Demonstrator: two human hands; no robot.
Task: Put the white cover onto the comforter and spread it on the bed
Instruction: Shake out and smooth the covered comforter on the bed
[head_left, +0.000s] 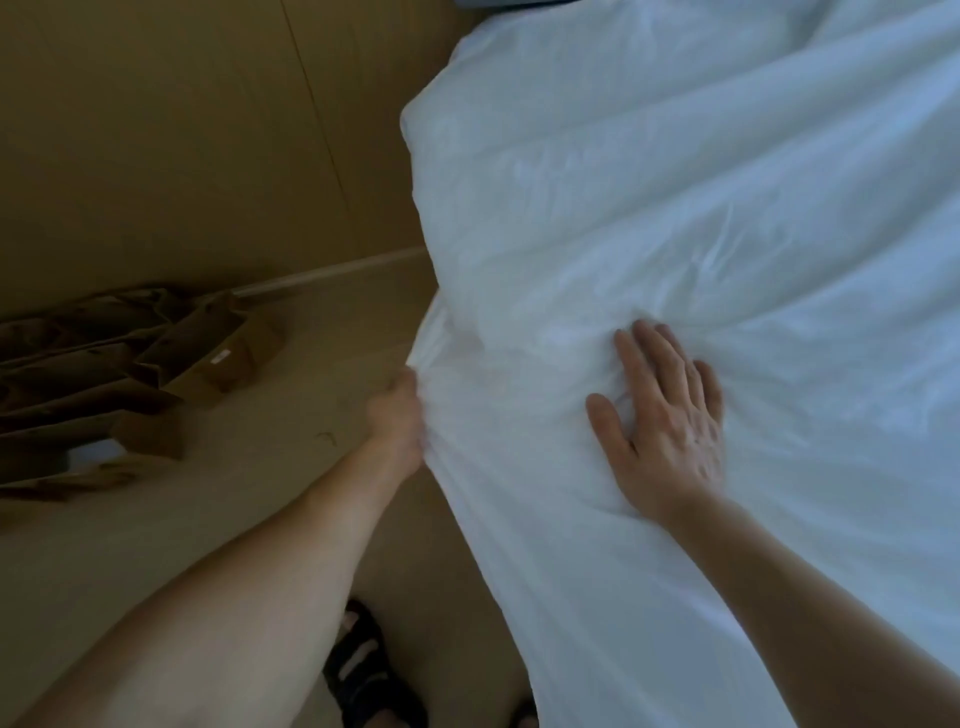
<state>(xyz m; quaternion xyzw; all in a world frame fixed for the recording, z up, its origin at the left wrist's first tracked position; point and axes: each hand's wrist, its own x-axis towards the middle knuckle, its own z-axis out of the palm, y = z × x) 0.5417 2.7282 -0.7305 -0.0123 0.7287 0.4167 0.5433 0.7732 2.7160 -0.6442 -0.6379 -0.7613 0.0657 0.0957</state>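
The white cover (649, 218) lies wrinkled over the bed and fills the right half of the view, with its near corner hanging over the bed's edge. My left hand (397, 421) grips a bunched fold of the cover at that hanging edge; its fingers are hidden in the cloth. My right hand (662, 421) lies flat on top of the cover with straight, spread fingers, pressing the fabric down a little to the right of the gripped edge. The comforter itself is not visible under the cover.
Several brown paper bags (119, 374) lie on the light floor at the left, near a beige wall (182, 130). My feet in black sandals (363, 670) stand beside the bed at the bottom.
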